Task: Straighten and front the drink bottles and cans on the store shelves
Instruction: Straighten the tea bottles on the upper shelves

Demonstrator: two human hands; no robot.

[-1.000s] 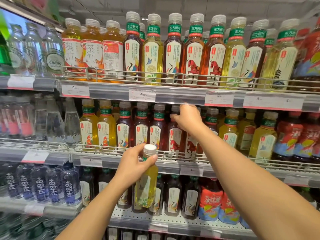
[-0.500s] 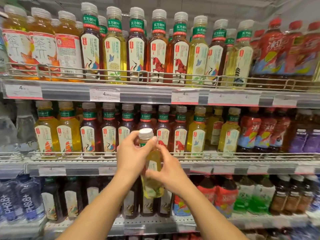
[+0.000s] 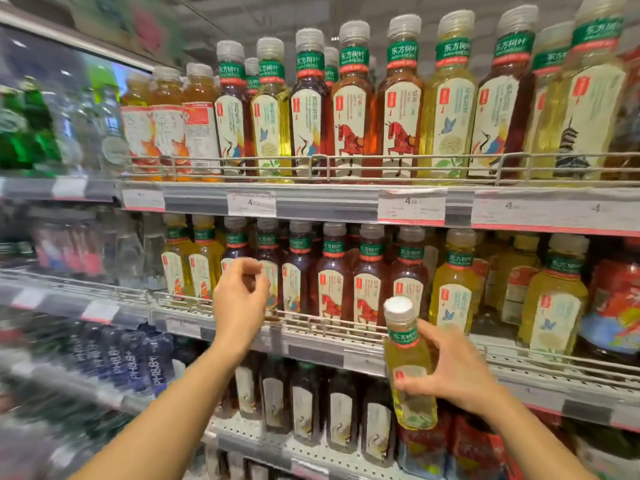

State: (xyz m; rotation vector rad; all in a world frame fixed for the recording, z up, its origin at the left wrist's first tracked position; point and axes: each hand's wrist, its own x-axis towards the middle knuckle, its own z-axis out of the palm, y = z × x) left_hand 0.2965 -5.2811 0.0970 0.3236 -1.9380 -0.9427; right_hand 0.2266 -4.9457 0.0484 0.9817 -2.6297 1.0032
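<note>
In the head view, a yellow tea bottle (image 3: 408, 368) with a white cap is gripped by the right hand (image 3: 450, 372), whose fingers are curled round its lower body from the right side; the bottle is held nearly upright, tilted slightly, in front of the edge of the middle shelf (image 3: 346, 332) and clear of the rows behind it. The left hand (image 3: 239, 303) is raised in front of the dark tea bottles (image 3: 298, 271) on the middle shelf, its fingers loosely curled with thumb and forefinger close together; nothing is seen held in it, and whether it touches a bottle cannot be told. On the middle shelf, dark red bottles with horse labels (image 3: 332, 282) are lined up behind a wire rail, with yellow bottles (image 3: 453, 285) just to their right and further yellow ones at the left end. The top shelf (image 3: 311, 199) is filled with taller bottles of the same brand, standing upright with labels facing forward, and orange-labelled bottles (image 3: 166, 123) are ranged at their left. White price tags (image 3: 411, 206) are fixed along the top shelf edge. On the bottom shelf (image 3: 277, 441), dark bottles with pale labels (image 3: 304, 403) are stood in a row, and blue bottles (image 3: 131, 362) are seen to the left, blurred. Red-labelled bottles (image 3: 620, 306) are placed at the far right of the middle shelf.
</note>
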